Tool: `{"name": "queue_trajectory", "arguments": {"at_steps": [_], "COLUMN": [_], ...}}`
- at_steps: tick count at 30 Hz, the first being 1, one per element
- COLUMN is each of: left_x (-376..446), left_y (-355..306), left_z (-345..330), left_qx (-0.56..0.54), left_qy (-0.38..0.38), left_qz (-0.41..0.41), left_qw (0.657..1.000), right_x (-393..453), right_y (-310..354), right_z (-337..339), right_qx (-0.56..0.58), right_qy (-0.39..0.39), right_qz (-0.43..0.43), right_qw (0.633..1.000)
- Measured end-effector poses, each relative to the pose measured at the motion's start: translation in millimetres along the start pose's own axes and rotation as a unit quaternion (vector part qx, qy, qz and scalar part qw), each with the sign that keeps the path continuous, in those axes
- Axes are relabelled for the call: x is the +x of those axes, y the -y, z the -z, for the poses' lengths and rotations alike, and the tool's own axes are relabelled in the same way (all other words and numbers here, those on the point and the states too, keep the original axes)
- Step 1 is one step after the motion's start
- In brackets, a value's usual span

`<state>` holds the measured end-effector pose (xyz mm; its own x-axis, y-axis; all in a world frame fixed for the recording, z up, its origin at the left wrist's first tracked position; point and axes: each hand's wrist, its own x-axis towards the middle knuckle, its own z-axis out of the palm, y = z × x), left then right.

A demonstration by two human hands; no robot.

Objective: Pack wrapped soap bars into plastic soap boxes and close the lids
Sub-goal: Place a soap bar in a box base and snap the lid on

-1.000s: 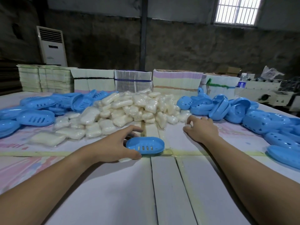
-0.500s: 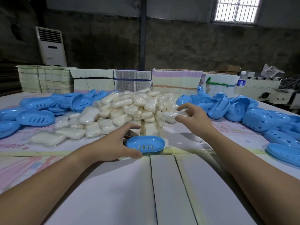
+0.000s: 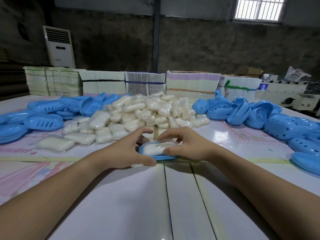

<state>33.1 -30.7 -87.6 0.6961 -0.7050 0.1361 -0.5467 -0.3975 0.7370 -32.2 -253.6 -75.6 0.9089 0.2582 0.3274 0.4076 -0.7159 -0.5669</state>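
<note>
2 hands | 1 oval blue plastic soap box [image 3: 161,157] on white table [image 3: 121,205], centre | 1 plastic-wrapped white soap bar [image 3: 155,148] lying in it | left hand [image 3: 126,149] curled, grasping box's left end | right hand [image 3: 186,146] pinching bar, thumb on near edge | heaped wrapped bars [image 3: 149,110] behind; blue boxes [image 3: 259,115] piled both sides

1. We see a blue plastic soap box half [image 3: 161,157] lying flat on the white table, open side up, at the middle.
2. A white wrapped soap bar [image 3: 156,147] in clear film lies in it, tilted, its right end higher.
3. A heap of wrapped soap bars [image 3: 147,111] sits behind it.
4. Slotted blue lids [image 3: 44,121] are piled at the left; blue perforated box halves [image 3: 256,115] at the right.
</note>
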Motion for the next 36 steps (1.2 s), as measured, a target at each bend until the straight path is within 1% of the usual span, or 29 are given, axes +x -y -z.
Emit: {"name": "queue_trajectory", "arguments": {"at_steps": [4,9,18,22,25,26,28,29,31,33,35,36], "left_x": [-0.4,-0.1,0.5,1.9,2.1,2.1,2.1,2.0,2.3,2.6,3.0,3.3], "left_y": [0.0,-1.0,0.4,2.5,2.6,2.9,3.0,2.9,3.4,4.0,4.4,4.4], "left_z": [-0.2,-1.5,-2.1,-2.4,-2.3,-2.5,-3.1,-3.5,-4.5,-5.3,-5.3,-5.3], "left_qx": [0.005,0.006,0.014,0.012,0.018,0.018,0.017,0.019,0.024,0.029,0.038,0.042], "left_qy": [0.001,-0.002,-0.006,-0.007,-0.005,-0.004,-0.004,-0.004,-0.006,-0.008,-0.009,-0.009], "left_qz": [0.003,0.004,0.000,-0.002,-0.004,-0.005,-0.006,-0.007,-0.011,-0.017,-0.022,-0.025], "left_qw": [1.000,1.000,1.000,1.000,1.000,1.000,1.000,1.000,1.000,0.999,0.999,0.999], "right_x": [-2.8,-5.9,-0.7,-0.8,-2.2,-3.5,-7.6,-9.6,-11.8,-12.0,-10.5,-9.9], "right_y": [-5.2,-15.3,-18.6,-23.7,-36.8,-44.1,-61.7,-71.0,-87.1,-99.6,-109.4,-114.9], "right_z": [16.4,19.9,14.2,12.1,18.7,23.8,34.7,39.7,48.6,57.3,67.0,73.2], "right_qx": [0.025,0.037,0.023,0.049,0.099,0.078,-0.007,-0.043,-0.074,-0.084,-0.111,-0.152], "right_qy": [-0.019,-0.008,-0.021,-0.047,-0.139,-0.171,-0.215,-0.232,-0.271,-0.284,-0.267,-0.247], "right_qz": [-0.027,-0.057,-0.046,-0.049,-0.091,-0.111,-0.165,-0.195,-0.250,-0.299,-0.344,-0.361], "right_qw": [0.999,0.998,0.998,0.997,0.981,0.976,0.963,0.952,0.927,0.907,0.893,0.886]}}
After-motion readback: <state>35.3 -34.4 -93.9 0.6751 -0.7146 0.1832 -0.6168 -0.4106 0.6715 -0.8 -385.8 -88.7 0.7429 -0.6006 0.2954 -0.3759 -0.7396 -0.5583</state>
